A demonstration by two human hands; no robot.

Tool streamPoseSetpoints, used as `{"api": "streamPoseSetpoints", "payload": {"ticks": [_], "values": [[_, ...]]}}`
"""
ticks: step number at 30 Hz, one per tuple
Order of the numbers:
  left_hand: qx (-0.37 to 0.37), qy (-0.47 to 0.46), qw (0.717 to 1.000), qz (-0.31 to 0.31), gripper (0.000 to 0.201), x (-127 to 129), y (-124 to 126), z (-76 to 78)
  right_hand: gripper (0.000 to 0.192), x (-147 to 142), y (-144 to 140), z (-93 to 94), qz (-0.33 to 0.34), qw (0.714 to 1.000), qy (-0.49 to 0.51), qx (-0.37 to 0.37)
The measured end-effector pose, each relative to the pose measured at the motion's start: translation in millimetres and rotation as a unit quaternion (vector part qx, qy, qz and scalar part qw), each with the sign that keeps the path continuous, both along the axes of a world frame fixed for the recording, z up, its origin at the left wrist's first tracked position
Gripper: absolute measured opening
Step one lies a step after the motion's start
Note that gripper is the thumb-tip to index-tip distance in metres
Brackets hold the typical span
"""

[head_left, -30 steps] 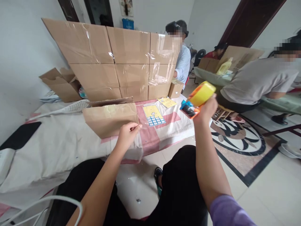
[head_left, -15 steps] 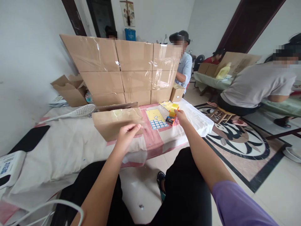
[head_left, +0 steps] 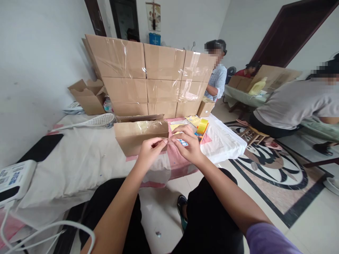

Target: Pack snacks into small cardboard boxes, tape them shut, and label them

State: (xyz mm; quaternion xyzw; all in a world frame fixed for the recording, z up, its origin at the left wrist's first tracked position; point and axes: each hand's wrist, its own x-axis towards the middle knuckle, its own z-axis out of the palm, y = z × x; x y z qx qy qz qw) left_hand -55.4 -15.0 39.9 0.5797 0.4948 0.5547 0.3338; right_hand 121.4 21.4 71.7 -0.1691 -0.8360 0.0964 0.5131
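In front of the small open cardboard box (head_left: pixel 132 141), my left hand (head_left: pixel 150 151) and my right hand (head_left: pixel 190 145) meet at the fingertips. Both are closed in a pinch on what looks like a short strip of clear tape, barely visible between them. Just beyond my right hand, a tape dispenser (head_left: pixel 202 127) with a yellow roll and orange frame rests on the table. A yellow and blue printed sheet (head_left: pixel 183 142) lies partly hidden beneath my right hand.
A wall of taped cardboard boxes (head_left: pixel 161 90) stands across the back. To the left are a white fly swatter (head_left: pixel 97 120), an open carton (head_left: pixel 90 98) and a white power strip (head_left: pixel 17 181) with cables. A co-worker (head_left: pixel 218 79) sits behind the boxes, another person (head_left: pixel 293 102) at right.
My right hand has let go of the tape dispenser, leaving it on the table, and moved left to meet my left hand at the strip. The view has shifted slightly.
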Motion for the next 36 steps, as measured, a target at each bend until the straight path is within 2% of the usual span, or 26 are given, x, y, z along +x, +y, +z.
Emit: {"api": "streamPoseSetpoints", "payload": {"ticks": [4, 9, 13, 16, 20, 23, 27, 30, 32, 34, 36], "values": [[-0.015, 0.02, 0.999, -0.023, 0.029, 3.7, 0.5, 1.1, 0.007, 1.1, 5.5, -1.9, 0.029, 0.995, 0.065, -0.066], [-0.035, 0.085, 0.996, -0.021, 0.021, 10.0, 3.1, 2.4, 0.009, -1.0, 4.4, -8.8, 0.033, 0.975, 0.162, -0.15], [-0.057, 0.095, 0.993, -0.036, 0.017, 13.1, 6.5, -0.9, 0.009, -0.5, 3.0, -16.0, 0.033, 0.965, 0.178, -0.191], [-0.072, 0.065, 0.993, -0.073, 0.018, 6.4, 5.6, -3.4, 0.011, 0.8, 2.1, -20.8, 0.044, 0.962, 0.159, -0.216], [-0.083, -0.037, 0.985, -0.148, 0.032, -12.6, -2.9, 2.0, 0.01, 1.7, 1.2, -22.9, 0.066, 0.955, 0.153, -0.244], [-0.08, -0.085, 0.981, -0.153, 0.039, -23.2, -11.5, 11.0, 0.009, 0.6, -1.6, -20.5, 0.068, 0.957, 0.173, -0.222], [0.003, -0.054, 0.99, -0.128, 0.034, -24.1, -18.7, 15.7, 0.008, -3.4, -7.8, -15.4, 0.068, 0.958, 0.196, -0.2], [0.125, 0.064, 0.988, -0.06, 0.027, -20.3, -22.7, 15.3, 0.007, -6.9, -10.1, -12.2, 0.048, 0.953, 0.215, -0.207], [0.234, 0.183, 0.955, -0.012, 0.022, -17.6, -26.6, 17.2, 0.008, -8.8, -10.3, -10.5, 0.043, 0.946, 0.234, -0.22], [0.328, 0.286, 0.9, 0.022, 0.021, -14.6, -31.3, 21.2, 0.009, -10.2, -11.0, -9.2, 0.052, 0.935, 0.252, -0.243], [0.386, 0.335, 0.859, 0.039, 0.021, -10.5, -35.3, 24.9, 0.009, -11.0, -13.3, -8.3, 0.068, 0.924, 0.264, -0.267]]}}
